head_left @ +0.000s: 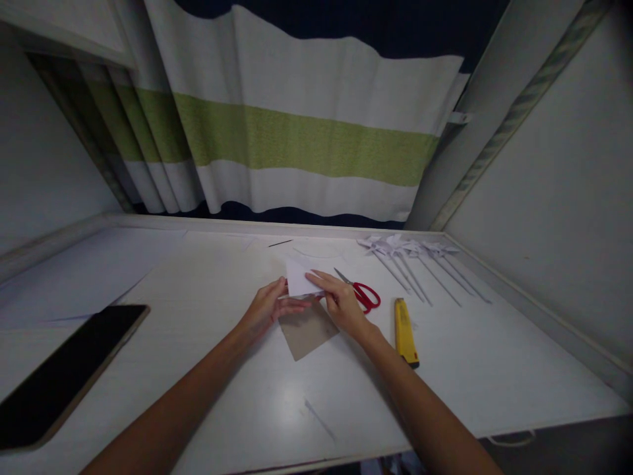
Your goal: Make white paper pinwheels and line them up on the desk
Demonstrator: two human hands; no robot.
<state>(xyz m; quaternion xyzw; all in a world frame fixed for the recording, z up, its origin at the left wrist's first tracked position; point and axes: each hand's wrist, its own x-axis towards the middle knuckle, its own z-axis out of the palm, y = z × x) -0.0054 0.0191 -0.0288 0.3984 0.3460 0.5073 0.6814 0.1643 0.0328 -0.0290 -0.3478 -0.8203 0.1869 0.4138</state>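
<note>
A small white piece of paper (pixel 297 280) is held above the table between my two hands. My left hand (pixel 267 305) grips it from the left and below, fingers curled under its lower edge. On the other side my right hand (pixel 342 302) presses its fingers on the paper's right part. Below my hands a grey-brown square of card (pixel 307 334) lies flat. Scissors with red handles (pixel 357 291) lie just beyond my right hand, blades partly open. To the right of my right wrist rests a yellow utility knife (pixel 405 333).
Several white folded-paper shapes on thin sticks (pixel 398 247) lie at the back right. Large white sheets (pixel 99 274) and a black flat device (pixel 72 369) are at left. A thin dark stick (pixel 280 243) and a paper strip (pixel 319 419) lie on the table. A striped curtain (pixel 297 138) hangs behind.
</note>
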